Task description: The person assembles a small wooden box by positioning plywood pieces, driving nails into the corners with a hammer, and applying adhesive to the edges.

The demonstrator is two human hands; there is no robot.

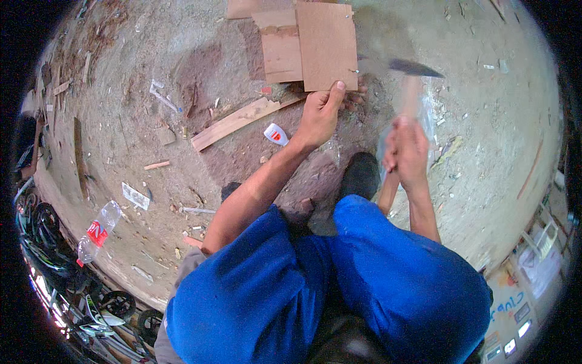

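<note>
My left hand (320, 118) is closed on the near edge of a flat rectangular wooden board (328, 45), thumb on top and fingers partly hidden underneath. Small nails (353, 71) show at the board's right edge. Another piece of wood (280, 51) lies against its left side. My right hand (408, 148) is wrapped around the wooden handle of a hammer (415, 68). Its dark metal head, blurred by motion, is to the right of the board and apart from it.
A narrow wooden strip (236, 123) and a small white bottle (276, 134) lie near my left forearm. Wood scraps litter the dirt floor. A plastic bottle (100, 230) rests at left, with bikes (91, 315) beyond. Clear plastic (429, 115) lies under my right hand.
</note>
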